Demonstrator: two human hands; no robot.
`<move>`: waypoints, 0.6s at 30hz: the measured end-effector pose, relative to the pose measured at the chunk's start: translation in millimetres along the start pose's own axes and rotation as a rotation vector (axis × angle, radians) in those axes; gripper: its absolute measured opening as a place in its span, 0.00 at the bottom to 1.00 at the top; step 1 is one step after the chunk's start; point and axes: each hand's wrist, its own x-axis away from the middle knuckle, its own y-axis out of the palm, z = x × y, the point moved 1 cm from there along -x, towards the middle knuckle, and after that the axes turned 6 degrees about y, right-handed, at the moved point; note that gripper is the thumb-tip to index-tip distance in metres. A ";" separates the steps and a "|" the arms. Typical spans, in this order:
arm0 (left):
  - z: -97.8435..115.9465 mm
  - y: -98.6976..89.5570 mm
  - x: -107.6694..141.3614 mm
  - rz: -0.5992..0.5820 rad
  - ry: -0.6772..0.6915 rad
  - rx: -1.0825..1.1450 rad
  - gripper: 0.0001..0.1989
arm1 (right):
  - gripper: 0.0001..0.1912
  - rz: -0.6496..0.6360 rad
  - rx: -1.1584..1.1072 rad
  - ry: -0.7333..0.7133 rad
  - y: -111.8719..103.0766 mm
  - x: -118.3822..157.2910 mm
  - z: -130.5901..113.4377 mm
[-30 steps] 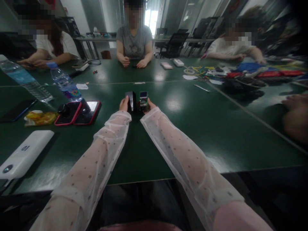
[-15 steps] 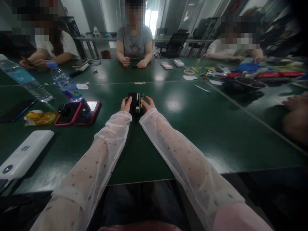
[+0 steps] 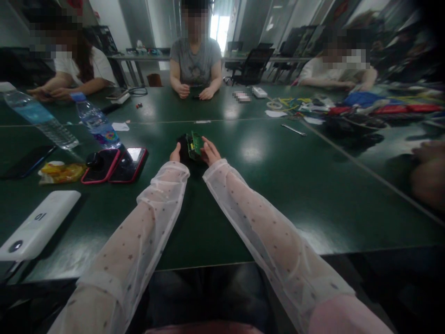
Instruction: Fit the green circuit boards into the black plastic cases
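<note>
Above the green table, my left hand [image 3: 175, 152] grips a black boxy housing [image 3: 182, 144] from its left side, thumb on top. A green circuit board [image 3: 195, 144] with a small yellow part is at the housing's right side, its flat face tilted up toward me. My right hand [image 3: 211, 151] has its fingers bent against the right edge of the board. Its lower fingers are hidden behind the device. Both forearms wear sheer white sleeves with dark star dots.
On the left are two water bottles [image 3: 99, 123], phones with pink-red edges [image 3: 128, 166], a yellow packet [image 3: 62, 172] and a white power bank [image 3: 41, 225]. A wrench-like metal tool [image 3: 294, 129] lies right of centre, before piled cables [image 3: 361, 104]. Several people sit around the table [image 3: 278, 185].
The device has turned in my hands: the board stood edge-on before, and its green face now shows. My right fingers have shifted along the board, and my left hand has moved slightly left.
</note>
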 end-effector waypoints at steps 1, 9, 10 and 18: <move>2.9 -1.0 1.3 0.030 -0.039 0.066 0.24 | 0.22 -0.017 0.001 0.021 0.7 1.3 -1.2; 17.2 0.9 15.9 0.056 -0.180 0.265 0.23 | 0.15 -0.035 -0.051 0.109 2.6 8.4 -11.3; 17.8 4.0 19.0 0.090 -0.166 0.236 0.22 | 0.14 -0.031 -0.066 0.129 2.3 8.1 -12.8; 22.7 16.7 35.0 0.146 -0.155 0.217 0.16 | 0.12 -0.022 -0.184 0.244 -3.1 4.7 -17.7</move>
